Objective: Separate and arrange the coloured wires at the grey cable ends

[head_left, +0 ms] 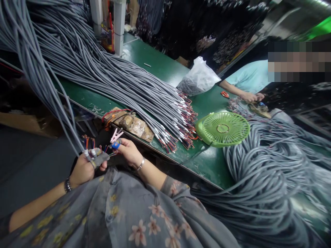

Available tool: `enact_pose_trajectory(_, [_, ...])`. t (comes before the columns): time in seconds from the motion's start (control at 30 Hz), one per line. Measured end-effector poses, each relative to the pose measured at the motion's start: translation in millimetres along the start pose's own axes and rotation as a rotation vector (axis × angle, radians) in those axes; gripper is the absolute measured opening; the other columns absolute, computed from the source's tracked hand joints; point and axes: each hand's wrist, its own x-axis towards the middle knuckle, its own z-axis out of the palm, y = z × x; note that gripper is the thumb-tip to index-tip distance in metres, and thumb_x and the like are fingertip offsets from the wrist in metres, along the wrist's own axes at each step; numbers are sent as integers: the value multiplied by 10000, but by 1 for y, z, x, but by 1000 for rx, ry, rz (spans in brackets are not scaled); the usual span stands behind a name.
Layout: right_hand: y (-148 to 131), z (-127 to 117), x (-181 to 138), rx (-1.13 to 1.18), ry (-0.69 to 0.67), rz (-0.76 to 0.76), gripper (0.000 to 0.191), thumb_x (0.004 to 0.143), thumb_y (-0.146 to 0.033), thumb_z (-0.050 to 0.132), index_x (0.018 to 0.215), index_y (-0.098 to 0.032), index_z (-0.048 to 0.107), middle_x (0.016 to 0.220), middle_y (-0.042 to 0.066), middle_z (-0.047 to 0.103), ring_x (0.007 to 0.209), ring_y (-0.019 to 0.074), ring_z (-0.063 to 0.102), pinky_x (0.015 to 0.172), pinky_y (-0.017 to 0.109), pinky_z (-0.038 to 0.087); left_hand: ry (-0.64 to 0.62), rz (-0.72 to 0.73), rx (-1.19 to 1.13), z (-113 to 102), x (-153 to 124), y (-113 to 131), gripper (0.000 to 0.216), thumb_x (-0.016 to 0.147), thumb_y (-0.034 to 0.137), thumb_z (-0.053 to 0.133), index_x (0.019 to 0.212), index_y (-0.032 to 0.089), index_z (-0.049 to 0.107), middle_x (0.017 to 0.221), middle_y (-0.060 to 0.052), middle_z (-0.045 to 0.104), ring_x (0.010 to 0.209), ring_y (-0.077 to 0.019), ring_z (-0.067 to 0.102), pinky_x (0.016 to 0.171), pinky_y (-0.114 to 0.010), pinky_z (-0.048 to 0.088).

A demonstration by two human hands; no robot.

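Many grey cables (124,77) on green table (207,168), green fan (222,128) alongside.

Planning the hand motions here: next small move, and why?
Probably spread the coloured wires with the right hand: they stick out close to it, while the left hand holds the grey cables near their ends.

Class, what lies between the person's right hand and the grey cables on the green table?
In the head view, a taped piece of cardboard lies between the right hand and the grey cables.
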Motion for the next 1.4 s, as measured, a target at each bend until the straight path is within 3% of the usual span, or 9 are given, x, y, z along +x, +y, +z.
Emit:
enact_pose_trajectory(0.2, [-3,-10,12,180,-50,98,505,895,-681,688,783,-190,648,698,12,642,630,129,553,648,268,511,149,-9,-134,17,-4,20,303,420,368,910,480,202,664,387,9,606,354,-112,515,362,-218,429])
enact_pose_trajectory(0.4, [0,-2,22,139,-60,-78,570,810,-750,752,826,-181,716,715,9,638,677,137,554,676,274,490,158,-41,-160,20,4,12,265,456,331,891,539,193,680,422,20,625,381,-108,529,370,-207,431])
enact_pose_trajectory(0.57, [-1,1,27,262,-134,19,535,825,-720,766,880,-190,724,724,7,671,660,139,567,658,274,515,179,-63,-129,21,8,10,281,464,354,875,540,194,656,426,26,612,382,-106,533,372,-207,429])
enact_pose_trajectory(0.77, [3,7,32,371,-20,20,420,829,-599,836,894,-199,726,728,17,701,716,162,628,676,267,516,207,-93,-90,25,8,18,307,400,358,883,486,197,637,412,21,604,375,-100,517,383,-212,436])
enact_pose_trajectory(0.9, [3,8,31,367,-13,51,458,866,-653,771,861,-200,704,745,26,699,726,172,624,655,267,507,184,-75,-94,18,12,4,298,439,344,903,529,188,666,432,21,610,401,-106,525,396,-213,430])
enact_pose_trajectory(1.03, [-2,0,24,284,-111,139,556,917,-735,645,827,-186,668,777,38,697,669,142,584,636,251,518,163,-18,-79,5,12,-16,259,566,365,892,617,188,710,449,25,605,411,-111,499,392,-212,396])
enact_pose_trajectory(1.2, [-4,-9,11,148,-239,215,555,765,-706,822,807,-185,636,728,8,683,632,124,589,613,250,533,144,3,-10,-6,5,-27,250,625,405,853,582,207,706,473,1,632,435,-140,537,415,-240,438])
enact_pose_trajectory(1.3, [-4,-4,5,49,-237,154,569,578,-612,970,753,-188,635,653,-41,640,567,97,541,600,249,506,91,40,43,-8,3,-22,249,623,419,836,552,219,705,478,-10,653,447,-151,564,444,-247,470])
enact_pose_trajectory(1.4, [-4,3,0,-46,-191,60,554,500,-537,1012,710,-182,643,629,-58,622,569,89,528,623,251,475,-35,32,164,-7,3,-10,220,597,384,841,520,234,699,488,-27,685,465,-170,598,499,-268,519])
